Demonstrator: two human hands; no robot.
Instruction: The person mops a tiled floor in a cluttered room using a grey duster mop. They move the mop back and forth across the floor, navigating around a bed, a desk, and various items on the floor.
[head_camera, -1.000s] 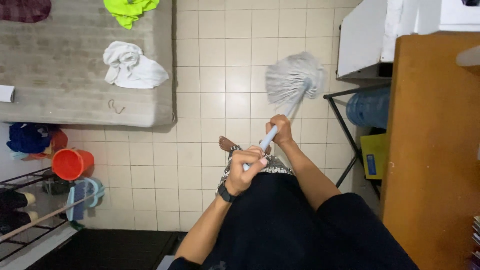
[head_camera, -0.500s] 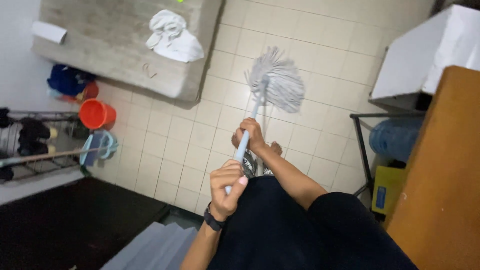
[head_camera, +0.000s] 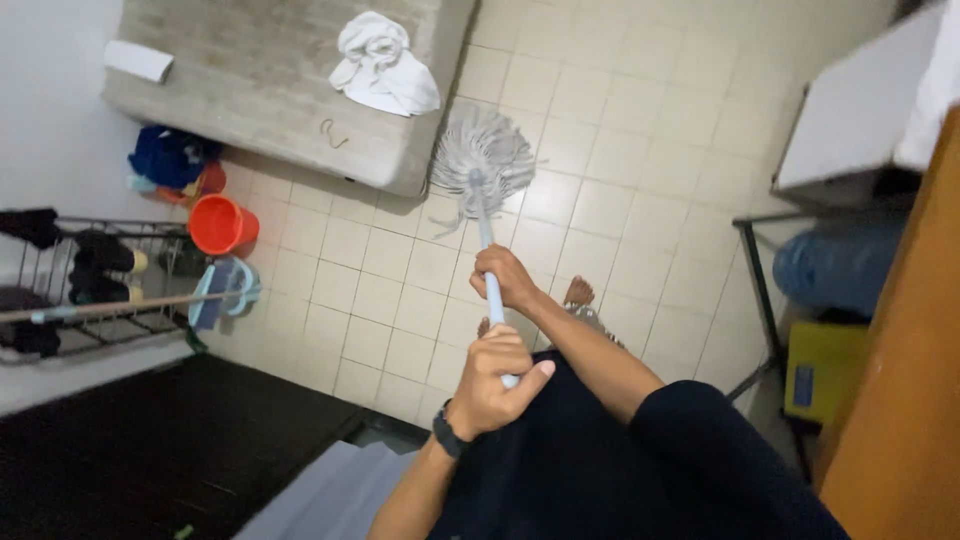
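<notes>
**Mop Head Against the Mattress Corner, Hands Stacked on the Handle**

The mop head (head_camera: 482, 150) lay on the tiled floor (head_camera: 620, 190), touching the near corner of the mattress (head_camera: 270, 80). A crumpled cloth (head_camera: 385, 65) sat on the mattress just behind it. The handle (head_camera: 488, 262) ran back toward the person, with the right hand (head_camera: 505, 278) ahead and the left hand (head_camera: 500, 385) behind it, nearer the body. A bare foot (head_camera: 580, 293) stood just right of the right hand. Left of the handle, well apart, a bucket (head_camera: 222, 224) stood beside a wire rack (head_camera: 95, 285) holding shoes. To the far right, a water jug (head_camera: 840, 265) lay under a metal stand (head_camera: 760, 290), with a box (head_camera: 825, 372) before it.
</notes>
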